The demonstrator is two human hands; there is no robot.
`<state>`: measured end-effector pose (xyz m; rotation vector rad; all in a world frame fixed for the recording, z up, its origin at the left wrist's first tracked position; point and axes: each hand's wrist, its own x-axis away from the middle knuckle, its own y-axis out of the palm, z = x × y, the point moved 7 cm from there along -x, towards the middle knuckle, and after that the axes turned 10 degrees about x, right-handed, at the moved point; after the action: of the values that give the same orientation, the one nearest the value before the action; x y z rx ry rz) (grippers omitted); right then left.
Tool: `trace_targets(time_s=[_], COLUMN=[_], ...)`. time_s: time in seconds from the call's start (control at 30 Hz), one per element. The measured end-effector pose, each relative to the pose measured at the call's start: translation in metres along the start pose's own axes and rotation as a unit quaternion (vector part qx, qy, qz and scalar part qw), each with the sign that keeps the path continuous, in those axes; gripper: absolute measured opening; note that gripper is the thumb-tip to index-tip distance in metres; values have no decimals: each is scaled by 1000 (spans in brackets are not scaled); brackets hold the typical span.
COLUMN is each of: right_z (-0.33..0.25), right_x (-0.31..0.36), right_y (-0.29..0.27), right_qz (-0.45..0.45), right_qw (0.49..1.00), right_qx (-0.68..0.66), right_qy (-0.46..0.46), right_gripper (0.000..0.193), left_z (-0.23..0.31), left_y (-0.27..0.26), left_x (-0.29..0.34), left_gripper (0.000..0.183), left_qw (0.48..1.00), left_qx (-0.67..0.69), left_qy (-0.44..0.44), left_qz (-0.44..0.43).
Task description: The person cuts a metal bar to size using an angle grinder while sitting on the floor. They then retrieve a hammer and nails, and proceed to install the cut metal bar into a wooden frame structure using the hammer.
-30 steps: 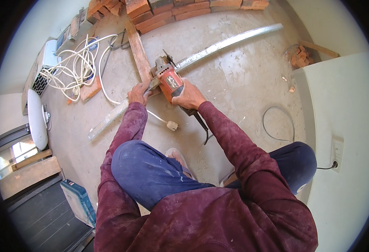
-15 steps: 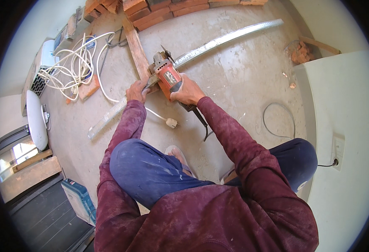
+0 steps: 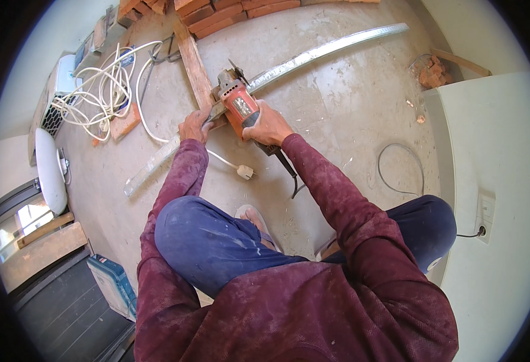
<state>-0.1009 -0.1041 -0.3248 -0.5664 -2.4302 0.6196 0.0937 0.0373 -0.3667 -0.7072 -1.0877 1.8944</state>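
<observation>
My right hand (image 3: 269, 125) is wrapped round the body of a red angle grinder (image 3: 238, 104). Its disc points up and away from me, close against a long silvery metal profile (image 3: 313, 59). That profile runs slantwise over the floor, from lower left to upper right. Just left of the grinder, my left hand (image 3: 195, 127) grips the profile, fingers closed over it. A wooden board (image 3: 194, 63) reaches from the bricks at the back to where the profile lies. The grinder's dark cord hangs down toward me. Whether the disc touches the metal I cannot tell.
Stacked bricks (image 3: 220, 21) stand at the back. At left lie a tangled white extension cord (image 3: 99, 90) and a loose brick (image 3: 125, 122). A white plug (image 3: 245, 172) rests near my foot. A wall socket (image 3: 484, 223) with a cord is at right; a teal case (image 3: 114, 286) stands lower left.
The view has shifted very slightly. Both hands keep their hold on the grinder and the metal profile, with hardly any visible movement.
</observation>
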Motion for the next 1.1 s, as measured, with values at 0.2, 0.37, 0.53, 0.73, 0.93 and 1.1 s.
trace_targets(time_s=[0.2, 0.37, 0.53, 0.73, 0.93, 1.1], right_z=[-3, -1, 2, 1, 4, -8], right_x=[3, 0, -1, -1, -2, -4], right_y=[-3, -3, 0, 0, -1, 1], right_qz=[-5, -3, 8, -9, 14, 6], right_qw=[1000, 1000, 1000, 1000, 1000, 1000], right_qx=[-7, -9, -2, 1, 3, 28], right_qy=[9, 0, 6, 5, 5, -13], right_gripper=[84, 86, 77, 85, 78, 67], left_z=[4, -3, -3, -3, 1, 1], left_y=[-2, 1, 2, 2, 2, 0], left_x=[0, -1, -2, 0, 0, 3], left_gripper=[60, 60, 60, 61, 61, 61], left_qw=[1000, 1000, 1000, 1000, 1000, 999], left_qx=[-10, -1, -3, -2, 17, -32], left_qy=[-2, -4, -10, 0, 2, 0], left_qz=[-5, -15, -23, -4, -3, 11])
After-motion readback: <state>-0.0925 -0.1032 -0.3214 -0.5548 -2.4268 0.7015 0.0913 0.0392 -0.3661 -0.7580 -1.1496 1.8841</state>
